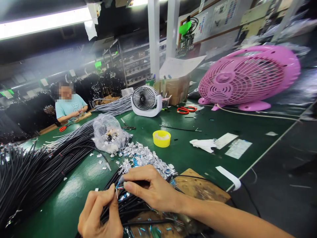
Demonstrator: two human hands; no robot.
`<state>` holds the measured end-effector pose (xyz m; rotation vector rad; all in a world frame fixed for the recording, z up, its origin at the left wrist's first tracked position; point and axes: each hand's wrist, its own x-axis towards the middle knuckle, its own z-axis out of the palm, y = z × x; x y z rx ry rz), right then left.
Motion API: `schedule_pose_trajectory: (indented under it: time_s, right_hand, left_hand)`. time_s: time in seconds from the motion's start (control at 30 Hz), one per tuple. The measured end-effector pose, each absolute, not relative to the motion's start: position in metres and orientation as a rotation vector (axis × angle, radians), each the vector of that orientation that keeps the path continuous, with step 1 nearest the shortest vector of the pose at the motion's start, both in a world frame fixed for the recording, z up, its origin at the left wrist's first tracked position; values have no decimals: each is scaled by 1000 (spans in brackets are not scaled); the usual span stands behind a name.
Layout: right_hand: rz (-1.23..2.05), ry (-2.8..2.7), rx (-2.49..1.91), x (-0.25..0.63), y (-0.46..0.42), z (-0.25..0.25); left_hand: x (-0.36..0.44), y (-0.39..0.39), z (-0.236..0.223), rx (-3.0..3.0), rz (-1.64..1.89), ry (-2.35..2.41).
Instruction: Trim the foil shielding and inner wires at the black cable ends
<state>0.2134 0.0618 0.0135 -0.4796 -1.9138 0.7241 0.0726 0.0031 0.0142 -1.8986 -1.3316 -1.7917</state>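
Thin blue, red and white wires (120, 187) at a cable end sit between my two hands. My left hand (100, 213) is closed, thumb and index finger pinching these wires from the left. From the right, my right hand (155, 188) pinches the same wires; a grey cover shows on its index fingertip. Beneath both hands lies a bundle of black cables (133, 206), partly hidden by the fingers. A worn brown board (198, 185) lies under the bundle, with blue scraps scattered on it. Just beyond my hands is a heap of silver foil scraps (146, 158).
Black cables (49, 168) spread across the left of the green table (178, 155). Beyond the heap are a plastic bag (101, 134), yellow ring-shaped container (161, 138), white fan (146, 102), red-handled scissors (186, 109) and pink fan (247, 79). A co-worker (70, 104) sits at far left.
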Motion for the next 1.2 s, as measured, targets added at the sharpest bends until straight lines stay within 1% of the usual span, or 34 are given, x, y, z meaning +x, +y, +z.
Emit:
schedule_pose_trajectory:
  time_s: [0.3,0.57,0.87,1.2]
  right_hand:
    - [670,-1927,-457,213,62,11]
    - [636,-1909,-443,213,63,11]
    - [597,-1893,-491,214,64,14]
    - [747,-1863,-489,214,64,15]
  left_hand:
    - [70,6,-1,-1764,-1628,-1198]
    - [69,4,-5,-1722,-1588,-1247]
    - [69,1,13,-2028,-1761,-1565]
    - [59,4,9,-2325,-1892,-2004]
